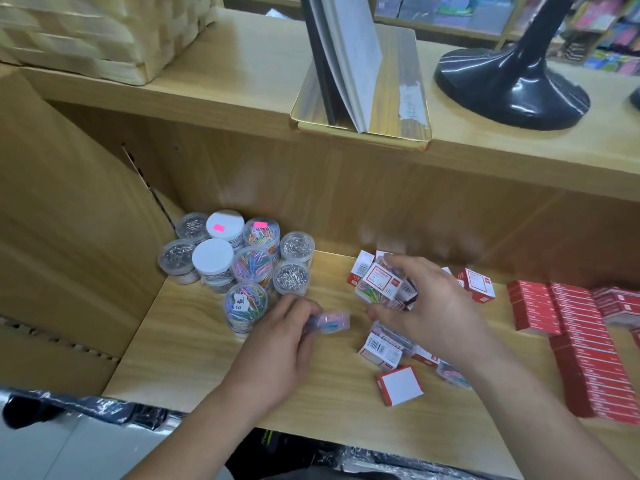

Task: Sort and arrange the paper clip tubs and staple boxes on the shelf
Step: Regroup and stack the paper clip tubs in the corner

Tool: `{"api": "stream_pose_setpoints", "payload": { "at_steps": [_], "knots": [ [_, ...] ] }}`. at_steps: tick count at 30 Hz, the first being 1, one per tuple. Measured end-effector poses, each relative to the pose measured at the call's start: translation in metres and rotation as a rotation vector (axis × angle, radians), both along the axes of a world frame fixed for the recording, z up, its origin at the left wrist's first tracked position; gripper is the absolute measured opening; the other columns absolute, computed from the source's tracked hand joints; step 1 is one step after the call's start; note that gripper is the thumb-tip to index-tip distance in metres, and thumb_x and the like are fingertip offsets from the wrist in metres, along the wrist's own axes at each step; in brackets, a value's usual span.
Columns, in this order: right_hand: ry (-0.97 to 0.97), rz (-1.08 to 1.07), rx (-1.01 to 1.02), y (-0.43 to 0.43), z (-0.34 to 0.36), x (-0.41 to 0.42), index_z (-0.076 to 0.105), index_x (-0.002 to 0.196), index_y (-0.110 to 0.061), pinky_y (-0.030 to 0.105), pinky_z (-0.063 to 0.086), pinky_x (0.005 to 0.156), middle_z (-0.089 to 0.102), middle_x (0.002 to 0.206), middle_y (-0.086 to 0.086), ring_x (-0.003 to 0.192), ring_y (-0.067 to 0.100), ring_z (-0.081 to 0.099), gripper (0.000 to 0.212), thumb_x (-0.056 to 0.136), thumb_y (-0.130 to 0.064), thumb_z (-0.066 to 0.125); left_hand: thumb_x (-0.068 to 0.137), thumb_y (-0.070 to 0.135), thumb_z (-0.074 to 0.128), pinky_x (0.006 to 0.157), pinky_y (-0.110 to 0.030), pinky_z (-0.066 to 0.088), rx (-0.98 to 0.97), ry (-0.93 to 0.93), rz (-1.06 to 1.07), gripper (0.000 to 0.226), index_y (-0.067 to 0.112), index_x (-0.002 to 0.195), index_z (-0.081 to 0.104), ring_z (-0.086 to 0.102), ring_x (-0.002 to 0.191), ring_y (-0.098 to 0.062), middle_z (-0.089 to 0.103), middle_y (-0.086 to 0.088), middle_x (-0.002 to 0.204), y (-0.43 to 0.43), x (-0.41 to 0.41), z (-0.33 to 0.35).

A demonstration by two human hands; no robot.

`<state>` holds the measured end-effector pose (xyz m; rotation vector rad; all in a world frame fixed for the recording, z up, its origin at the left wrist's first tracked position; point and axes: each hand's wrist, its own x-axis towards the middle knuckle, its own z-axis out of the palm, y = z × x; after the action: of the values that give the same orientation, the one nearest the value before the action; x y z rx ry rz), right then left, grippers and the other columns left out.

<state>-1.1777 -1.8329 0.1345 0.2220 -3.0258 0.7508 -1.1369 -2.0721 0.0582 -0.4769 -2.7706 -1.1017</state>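
Head view. Left hand [277,344]: grip closed on small clear clip box [329,322], just beside tub cluster [239,261] at left of shelf [194,358]. Right hand [433,306]: grip curled round labelled clip box [379,282], above loose box pile [398,379]. Staple boxes [581,341] stacked at right. Likely risks: held box slipping into pile; left hand toppling front tub [242,306]. Cardboard carton [69,237] hems tubs at left.

The left hand [277,344] and right hand [433,306] are bare, as are both forearms.
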Motion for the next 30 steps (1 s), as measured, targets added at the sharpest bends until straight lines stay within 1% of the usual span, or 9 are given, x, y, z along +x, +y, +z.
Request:
{"api": "stream_pose_setpoints", "payload": {
  "at_steps": [6, 9, 12, 14, 16, 21, 25, 28, 30],
  "knots": [
    [-0.072, 0.011, 0.003, -0.012, -0.010, 0.006, 0.053, 0.138, -0.036, 0.030, 0.048, 0.093, 0.059, 0.135, -0.017, 0.124, 0.008, 0.054, 0.075, 0.071, -0.046, 0.085, 0.081, -0.008, 0.066, 0.078, -0.039, 0.055, -0.142, 0.073, -0.054, 0.038, 0.015, 0.111, 0.062, 0.062, 0.097, -0.023, 0.055, 0.001, 0.119, -0.009, 0.018, -0.020],
    [-0.079, 0.005, 0.022, -0.014, -0.013, 0.009, 0.052, 0.140, -0.036, 0.031, 0.047, 0.094, 0.058, 0.138, -0.015, 0.126, 0.009, 0.053, 0.078, 0.070, -0.047, 0.086, 0.083, -0.007, 0.065, 0.086, -0.035, 0.055, -0.080, 0.086, -0.008, 0.039, 0.011, 0.118, 0.065, 0.064, 0.105, -0.022, 0.058, -0.001, 0.124, -0.009, 0.029, -0.021],
    [-0.071, 0.014, 0.023, -0.016, -0.014, 0.012, 0.052, 0.140, -0.035, 0.033, 0.048, 0.096, 0.059, 0.138, -0.013, 0.127, 0.012, 0.054, 0.079, 0.069, -0.047, 0.086, 0.087, 0.013, 0.069, 0.092, -0.032, 0.053, -0.008, 0.057, 0.080, 0.034, 0.012, 0.121, 0.065, 0.065, 0.108, -0.020, 0.061, 0.000, 0.121, -0.005, 0.036, -0.021],
    [-0.076, 0.029, -0.004, -0.018, -0.014, 0.014, 0.053, 0.139, -0.036, 0.031, 0.048, 0.095, 0.060, 0.135, -0.015, 0.125, 0.010, 0.054, 0.078, 0.069, -0.045, 0.087, 0.087, 0.034, 0.071, 0.091, -0.032, 0.052, -0.002, 0.016, 0.117, 0.039, 0.016, 0.121, 0.066, 0.063, 0.107, -0.018, 0.061, 0.003, 0.117, -0.002, 0.037, -0.021],
    [-0.093, 0.052, -0.039, -0.020, -0.014, 0.016, 0.053, 0.138, -0.039, 0.030, 0.048, 0.096, 0.060, 0.133, -0.019, 0.123, 0.006, 0.054, 0.078, 0.068, -0.044, 0.088, 0.083, 0.044, 0.074, 0.091, -0.031, 0.051, -0.008, -0.011, 0.132, 0.047, 0.019, 0.121, 0.066, 0.062, 0.106, -0.016, 0.061, 0.005, 0.115, 0.001, 0.035, -0.024],
    [-0.167, 0.194, -0.014, -0.030, -0.017, 0.017, 0.045, 0.144, -0.039, 0.028, 0.042, 0.106, 0.055, 0.139, -0.020, 0.130, 0.003, 0.048, 0.083, 0.071, -0.043, 0.085, 0.084, 0.025, 0.073, 0.091, -0.034, 0.054, 0.148, -0.058, 0.155, 0.048, 0.027, 0.131, 0.061, 0.065, 0.104, -0.015, 0.068, 0.007, 0.114, 0.005, 0.027, -0.029],
    [-0.190, 0.295, 0.072, -0.045, -0.024, 0.018, 0.039, 0.148, -0.038, 0.026, 0.040, 0.105, 0.049, 0.146, -0.018, 0.134, 0.005, 0.046, 0.082, 0.077, -0.045, 0.079, 0.081, 0.017, 0.073, 0.082, -0.033, 0.058, 0.226, -0.065, 0.176, 0.065, 0.043, 0.135, 0.047, 0.068, 0.096, -0.008, 0.068, 0.009, 0.109, 0.004, 0.032, -0.025],
    [-0.190, 0.323, 0.078, -0.052, -0.031, 0.015, 0.041, 0.147, -0.036, 0.028, 0.041, 0.106, 0.048, 0.146, -0.017, 0.134, 0.007, 0.047, 0.079, 0.079, -0.045, 0.078, 0.082, 0.015, 0.072, 0.087, -0.030, 0.056, 0.211, -0.024, 0.106, 0.069, 0.032, 0.146, 0.049, 0.067, 0.102, -0.010, 0.066, 0.012, 0.115, 0.001, 0.034, -0.024],
    [-0.189, 0.325, 0.082, -0.054, -0.033, 0.013, 0.041, 0.147, -0.035, 0.028, 0.041, 0.106, 0.047, 0.145, -0.018, 0.133, 0.006, 0.047, 0.079, 0.079, -0.047, 0.078, 0.084, 0.011, 0.072, 0.089, -0.026, 0.054, 0.199, 0.010, 0.102, 0.065, 0.026, 0.144, 0.054, 0.067, 0.104, -0.011, 0.066, 0.010, 0.118, 0.000, 0.031, -0.025]
  ]
}}
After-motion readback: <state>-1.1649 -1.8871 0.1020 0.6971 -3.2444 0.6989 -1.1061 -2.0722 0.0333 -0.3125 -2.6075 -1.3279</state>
